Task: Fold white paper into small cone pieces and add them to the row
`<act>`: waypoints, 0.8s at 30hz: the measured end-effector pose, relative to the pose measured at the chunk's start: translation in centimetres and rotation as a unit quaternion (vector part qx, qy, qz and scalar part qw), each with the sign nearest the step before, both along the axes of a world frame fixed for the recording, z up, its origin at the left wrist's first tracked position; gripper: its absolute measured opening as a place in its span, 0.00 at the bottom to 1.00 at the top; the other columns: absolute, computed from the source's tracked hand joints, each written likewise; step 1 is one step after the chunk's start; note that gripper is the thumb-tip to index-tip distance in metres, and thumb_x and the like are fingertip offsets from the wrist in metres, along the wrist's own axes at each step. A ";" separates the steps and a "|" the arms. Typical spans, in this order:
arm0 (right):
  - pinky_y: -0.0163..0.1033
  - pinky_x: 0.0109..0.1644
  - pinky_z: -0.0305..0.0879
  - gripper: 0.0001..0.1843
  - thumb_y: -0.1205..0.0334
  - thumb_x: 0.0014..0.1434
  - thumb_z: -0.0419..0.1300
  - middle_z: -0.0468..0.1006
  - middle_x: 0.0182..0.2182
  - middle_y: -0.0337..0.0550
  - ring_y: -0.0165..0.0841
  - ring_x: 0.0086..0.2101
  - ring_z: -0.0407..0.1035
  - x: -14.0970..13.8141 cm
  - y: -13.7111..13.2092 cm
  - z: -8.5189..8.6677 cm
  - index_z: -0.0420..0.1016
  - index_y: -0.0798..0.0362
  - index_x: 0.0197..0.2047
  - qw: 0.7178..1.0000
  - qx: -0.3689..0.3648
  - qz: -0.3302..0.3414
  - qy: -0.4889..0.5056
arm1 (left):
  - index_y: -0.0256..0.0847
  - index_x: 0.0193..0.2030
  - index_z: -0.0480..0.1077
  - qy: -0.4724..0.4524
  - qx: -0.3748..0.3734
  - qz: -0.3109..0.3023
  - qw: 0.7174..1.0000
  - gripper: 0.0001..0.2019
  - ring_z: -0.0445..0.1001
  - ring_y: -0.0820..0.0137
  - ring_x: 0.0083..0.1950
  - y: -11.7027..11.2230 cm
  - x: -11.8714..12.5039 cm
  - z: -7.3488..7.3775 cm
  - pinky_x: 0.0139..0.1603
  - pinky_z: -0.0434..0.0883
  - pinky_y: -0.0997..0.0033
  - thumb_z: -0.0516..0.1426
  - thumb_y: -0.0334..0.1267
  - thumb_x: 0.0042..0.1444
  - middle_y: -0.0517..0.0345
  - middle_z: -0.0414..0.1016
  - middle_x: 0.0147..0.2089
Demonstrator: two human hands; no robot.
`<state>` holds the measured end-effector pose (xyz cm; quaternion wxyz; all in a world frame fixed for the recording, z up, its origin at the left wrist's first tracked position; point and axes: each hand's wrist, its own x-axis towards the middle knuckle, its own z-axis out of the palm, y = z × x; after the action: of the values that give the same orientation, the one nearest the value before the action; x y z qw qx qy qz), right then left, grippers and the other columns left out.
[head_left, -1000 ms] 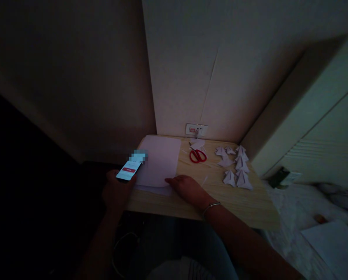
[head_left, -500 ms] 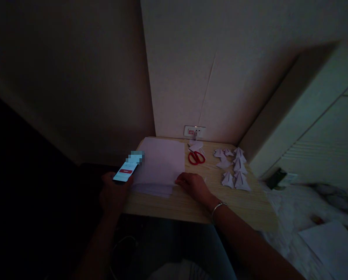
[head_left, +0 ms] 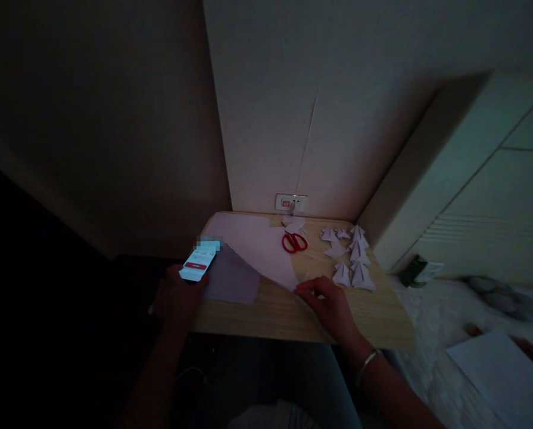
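Note:
In my left hand (head_left: 179,298) is a smartphone (head_left: 199,264) with a lit screen, held over the left side of the table. My right hand (head_left: 326,301), with a bracelet on its wrist, pinches the near right corner of a white sheet of paper (head_left: 248,235). That sheet is slanted, and more paper (head_left: 230,277) shows under it at the near left. Red-handled scissors (head_left: 295,242) lie beyond my right hand, beside paper scraps (head_left: 294,224). Several folded white paper pieces (head_left: 359,255) stand in rows to the right.
The small wooden table (head_left: 257,322) meets a wall with a socket (head_left: 292,203) and a plugged-in cable. To the right, a bed (head_left: 445,322) holds a large white sheet (head_left: 493,363) and a dark green box (head_left: 413,271). The room is dim.
My right hand has moved right and nearer, drawing the top sheet's corner with it. The sheet has turned askew, uncovering paper beneath. My left hand still holds the smartphone.

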<state>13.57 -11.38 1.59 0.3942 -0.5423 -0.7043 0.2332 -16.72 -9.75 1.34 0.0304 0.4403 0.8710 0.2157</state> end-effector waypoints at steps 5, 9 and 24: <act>0.40 0.36 0.65 0.12 0.54 0.58 0.57 0.76 0.27 0.44 0.35 0.31 0.69 0.3 -3.3 0.0 0.74 0.50 0.29 0.996 0.035 0.045 -0.066 | 0.38 0.52 0.60 0.009 -0.023 -0.035 0.999 0.28 0.71 0.52 0.50 0.0 1.0 0.7 0.45 0.67 0.58 0.53 0.55 0.49 0.40 0.73 0.47; 0.39 0.36 0.65 0.11 0.54 0.58 0.57 0.75 0.26 0.42 0.33 0.31 0.68 0.4 -5.8 -0.4 0.73 0.49 0.29 0.990 0.024 0.105 -0.089 | 0.37 0.53 0.61 0.003 -0.028 -0.046 0.999 0.29 0.70 0.53 0.50 -0.1 1.1 0.4 0.47 0.66 0.58 0.53 0.55 0.50 0.39 0.72 0.49; 0.32 0.38 0.65 0.09 0.63 0.62 0.52 0.77 0.34 0.43 0.29 0.34 0.71 1.2 -10.1 3.3 0.74 0.50 0.41 0.975 -0.060 0.212 -0.031 | 0.39 0.56 0.61 -0.109 0.111 -0.153 0.976 0.23 0.74 0.60 0.44 -2.4 1.7 -0.5 0.44 0.68 0.63 0.46 0.48 0.57 0.46 0.74 0.46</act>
<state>14.74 -21.45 4.93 0.2801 -0.4104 -0.8000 0.3363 -15.04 -12.15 0.86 0.1092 0.5431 0.7553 0.3502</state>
